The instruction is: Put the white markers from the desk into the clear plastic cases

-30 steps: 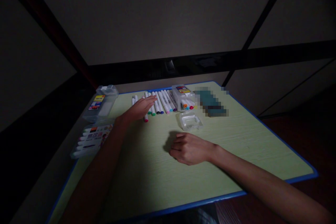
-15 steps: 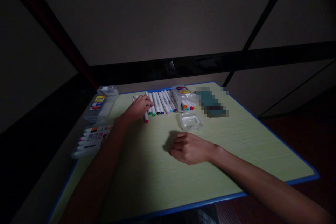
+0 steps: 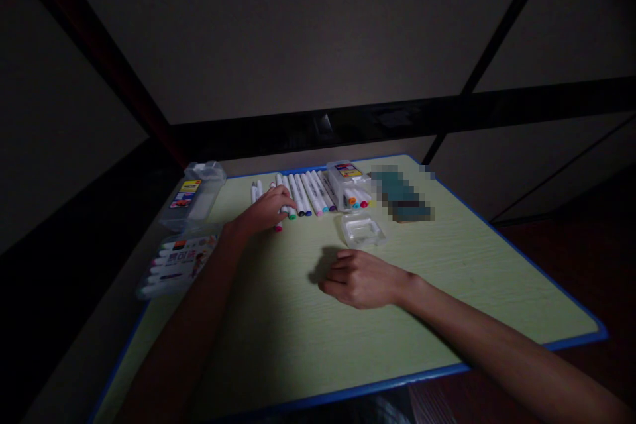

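Note:
My left hand lies over the left part of a row of white markers, palm down, fingers stretched across them. Beneath it, a marker with a pink-red cap sticks out toward me, partly covered. Two more white markers show just beyond the hand at the left. The caps in the row are green, dark, blue, pink and other colours. My right hand rests on the table as a loose fist, with nothing showing in it. In front of it sits a small clear plastic lid.
A clear box with several markers lies at the row's right end. Beside it is a blurred teal item. Another clear case and a flat pack of markers lie at the left. The pale green table has a blue edge.
My left hand has shifted slightly toward me and to the right over the markers, showing more of the two at the left. My right hand stays in place.

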`<state>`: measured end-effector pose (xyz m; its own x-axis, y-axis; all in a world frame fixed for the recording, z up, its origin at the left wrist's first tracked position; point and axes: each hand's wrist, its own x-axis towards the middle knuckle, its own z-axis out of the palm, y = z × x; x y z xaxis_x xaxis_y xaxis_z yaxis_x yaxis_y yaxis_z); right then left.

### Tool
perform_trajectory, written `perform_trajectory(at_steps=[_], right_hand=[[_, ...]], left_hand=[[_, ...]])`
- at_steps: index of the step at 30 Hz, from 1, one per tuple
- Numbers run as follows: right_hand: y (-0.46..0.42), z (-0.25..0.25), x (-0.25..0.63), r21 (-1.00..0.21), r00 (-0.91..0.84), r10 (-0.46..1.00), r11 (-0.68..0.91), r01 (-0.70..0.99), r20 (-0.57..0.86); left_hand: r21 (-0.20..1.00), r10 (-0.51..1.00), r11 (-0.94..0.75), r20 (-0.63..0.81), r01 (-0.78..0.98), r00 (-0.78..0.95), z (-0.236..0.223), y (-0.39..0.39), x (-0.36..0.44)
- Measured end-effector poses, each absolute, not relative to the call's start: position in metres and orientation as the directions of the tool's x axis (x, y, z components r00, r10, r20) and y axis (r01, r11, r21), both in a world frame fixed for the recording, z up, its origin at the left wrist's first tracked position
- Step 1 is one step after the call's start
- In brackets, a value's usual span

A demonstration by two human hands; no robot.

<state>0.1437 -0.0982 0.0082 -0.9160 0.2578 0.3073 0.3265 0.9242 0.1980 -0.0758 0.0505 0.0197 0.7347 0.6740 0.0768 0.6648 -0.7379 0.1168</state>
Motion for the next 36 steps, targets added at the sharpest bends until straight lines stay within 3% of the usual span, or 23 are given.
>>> perform_trajectory(at_steps=[26, 36], right_hand=[[-0.0979, 0.0099, 0.1435, 0.189, -0.917, 0.263, 0.926, 0.328, 0.301], [-0.0984, 0.0107, 0.1446, 0.199, -0.922, 0.253, 0.927, 0.318, 0.294]], left_hand=[[0.064, 0.612, -0.789, 0.17, 0.612, 0.772, 0.0137, 0.0455, -0.0702], [0.124, 0.637, -0.77, 0.18, 0.625, 0.749, 0.021, 0.0454, -0.0691]])
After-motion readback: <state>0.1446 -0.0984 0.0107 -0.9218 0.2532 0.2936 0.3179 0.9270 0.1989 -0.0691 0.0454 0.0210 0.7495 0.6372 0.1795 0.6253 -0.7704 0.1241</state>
